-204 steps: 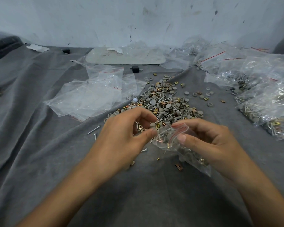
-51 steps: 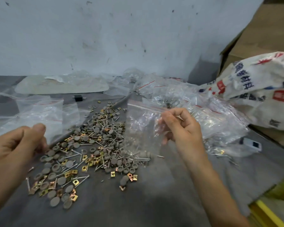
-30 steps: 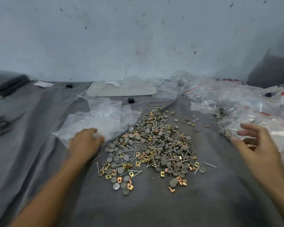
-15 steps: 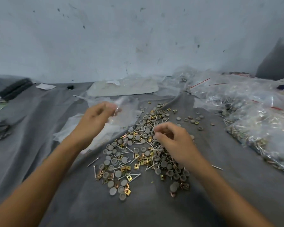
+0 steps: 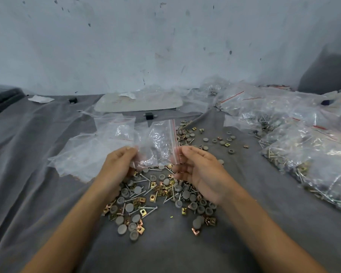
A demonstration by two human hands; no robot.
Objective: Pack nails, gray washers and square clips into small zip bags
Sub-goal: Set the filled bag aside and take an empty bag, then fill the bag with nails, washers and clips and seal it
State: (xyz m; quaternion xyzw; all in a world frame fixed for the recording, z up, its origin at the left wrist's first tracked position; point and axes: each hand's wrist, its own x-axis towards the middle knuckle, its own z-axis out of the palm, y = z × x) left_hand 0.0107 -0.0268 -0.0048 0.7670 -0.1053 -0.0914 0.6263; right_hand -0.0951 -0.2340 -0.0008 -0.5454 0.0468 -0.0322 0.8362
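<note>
Plastic zip bag (image 5: 156, 141), seemingly empty, pinched by left hand (image 5: 117, 166) and right hand (image 5: 198, 172), screens hardware pile (image 5: 158, 191).

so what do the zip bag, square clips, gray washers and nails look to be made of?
zip bag: thin clear plastic film, glossy and crinkled, with a red line at the seal.
square clips: probably plated metal, shiny gold to copper.
gray washers: matte dull gray; rubber or plastic, can't tell.
nails: bright silvery metal, likely steel.

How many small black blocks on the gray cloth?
2. One black block far left by the white paper scrap; another just beyond the held zip bag. Bags may hide more.
</note>
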